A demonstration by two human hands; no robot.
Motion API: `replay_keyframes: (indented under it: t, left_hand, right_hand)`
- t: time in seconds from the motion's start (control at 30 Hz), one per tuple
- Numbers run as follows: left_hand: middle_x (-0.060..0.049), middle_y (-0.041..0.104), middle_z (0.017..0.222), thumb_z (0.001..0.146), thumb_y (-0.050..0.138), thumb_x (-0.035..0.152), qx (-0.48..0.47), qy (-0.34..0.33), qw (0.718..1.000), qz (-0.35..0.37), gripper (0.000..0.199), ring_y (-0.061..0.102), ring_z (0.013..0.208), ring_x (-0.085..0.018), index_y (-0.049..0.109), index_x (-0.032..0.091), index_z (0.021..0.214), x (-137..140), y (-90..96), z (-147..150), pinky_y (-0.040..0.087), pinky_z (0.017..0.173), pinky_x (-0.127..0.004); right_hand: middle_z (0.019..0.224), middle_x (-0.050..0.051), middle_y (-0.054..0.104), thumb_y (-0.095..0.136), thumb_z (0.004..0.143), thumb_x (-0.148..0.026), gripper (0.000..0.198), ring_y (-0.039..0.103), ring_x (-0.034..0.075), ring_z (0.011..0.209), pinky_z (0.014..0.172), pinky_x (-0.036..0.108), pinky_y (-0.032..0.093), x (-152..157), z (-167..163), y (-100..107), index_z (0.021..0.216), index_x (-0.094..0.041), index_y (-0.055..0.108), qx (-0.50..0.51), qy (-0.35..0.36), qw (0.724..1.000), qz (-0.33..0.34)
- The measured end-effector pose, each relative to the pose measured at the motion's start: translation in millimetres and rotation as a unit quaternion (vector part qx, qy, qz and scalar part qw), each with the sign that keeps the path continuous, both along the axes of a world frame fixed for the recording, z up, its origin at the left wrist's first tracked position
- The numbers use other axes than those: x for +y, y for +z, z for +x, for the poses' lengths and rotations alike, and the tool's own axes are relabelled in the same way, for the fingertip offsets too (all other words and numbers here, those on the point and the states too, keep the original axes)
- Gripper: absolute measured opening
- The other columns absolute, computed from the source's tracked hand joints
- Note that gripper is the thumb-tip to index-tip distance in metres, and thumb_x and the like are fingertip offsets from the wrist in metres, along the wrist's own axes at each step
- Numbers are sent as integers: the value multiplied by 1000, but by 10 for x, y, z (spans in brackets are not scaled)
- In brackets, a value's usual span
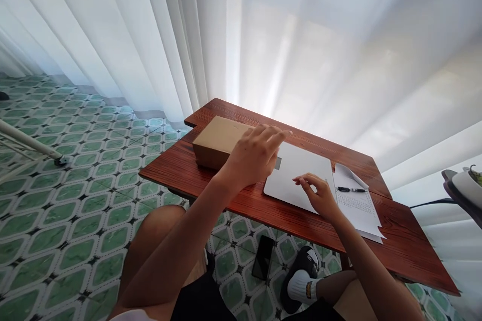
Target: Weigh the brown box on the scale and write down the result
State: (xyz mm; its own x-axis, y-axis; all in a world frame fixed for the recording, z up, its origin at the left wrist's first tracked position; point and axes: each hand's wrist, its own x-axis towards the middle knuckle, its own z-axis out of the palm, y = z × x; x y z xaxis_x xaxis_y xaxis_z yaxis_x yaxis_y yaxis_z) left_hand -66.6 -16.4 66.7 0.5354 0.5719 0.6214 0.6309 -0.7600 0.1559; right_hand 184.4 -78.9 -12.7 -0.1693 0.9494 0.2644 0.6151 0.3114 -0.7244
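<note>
A closed silver laptop (pixel 299 170) lies flat on the brown wooden table (pixel 241 204), with a small grey patch near its left edge. My left hand (pixel 256 154) is above the right end of a brown cardboard box (pixel 220 135) and the laptop's left side. Its fingers stretch out to the right and hold nothing that I can see. Over the front right part of the laptop is my right hand (pixel 316 193), fingers loosely bent and apart from the thumb, nothing visible in it. Whether it touches the lid I cannot tell.
Right of the laptop lie written paper sheets (pixel 357 210) with a black pen (pixel 351 189) on them. A phone (pixel 263 257) is on the green tiled floor below. White curtains (pixel 286 50) hang behind the table. A plant pot (pixel 469 185) stands at far right.
</note>
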Motion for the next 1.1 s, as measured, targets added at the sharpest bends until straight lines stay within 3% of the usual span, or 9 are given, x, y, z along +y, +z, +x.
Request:
replay_keyframes:
  t: [0.27, 0.43, 0.63, 0.8, 0.93, 1.1]
  left_hand:
    - [-8, 65, 119, 95, 41, 13, 78, -72, 994, 27, 41, 58, 110, -24, 50, 19, 135, -151, -151, 355, 48, 93, -42]
    - [-8, 64, 118, 96, 42, 14, 156, -118, 981, 11, 41, 57, 105, -24, 50, 19, 136, -249, -302, 630, 47, 90, -41]
    - [-7, 64, 113, 96, 41, 13, 208, -175, 962, 39, 38, 57, 99, -23, 51, 18, 132, -374, -540, 893, 45, 81, -38]
    - [-6, 65, 111, 94, 44, 12, 208, -219, 952, 43, 30, 56, 93, -21, 55, 17, 122, -464, -649, 1062, 44, 77, -35]
    - [-5, 66, 106, 92, 46, 9, 205, -247, 946, 45, 30, 55, 90, -20, 56, 17, 119, -548, -711, 1181, 44, 75, -34]
    - [-5, 67, 110, 92, 47, 9, 216, -279, 934, 51, 33, 55, 94, -20, 57, 18, 122, -634, -831, 1296, 43, 77, -35]
  right_hand:
    - [86, 2, 67, 47, 103, -42, 31, 61, 18, 83, 78, 32, 44, -235, 418, -135, 95, -23, 70, 6, -33, 999, -9]
    - [83, 1, 64, 45, 104, -39, 29, 58, 16, 79, 74, 30, 42, -325, 534, -220, 99, -23, 69, 12, -11, 1000, -18]
    - [78, 1, 61, 46, 103, -30, 26, 55, 16, 75, 71, 29, 42, -342, 587, -293, 89, -20, 65, -6, -1, 999, 42]
    - [86, 4, 68, 46, 104, -24, 23, 59, 17, 81, 75, 30, 42, -237, 789, -315, 101, -19, 68, -108, 45, 983, 144]
    - [84, 4, 69, 47, 103, -25, 25, 61, 19, 79, 75, 33, 41, -171, 1155, -250, 100, -18, 71, -222, -13, 962, 158]
    - [95, 7, 72, 51, 101, -26, 23, 64, 21, 83, 70, 34, 41, -221, 1702, -119, 101, -18, 73, -258, -139, 954, 64]
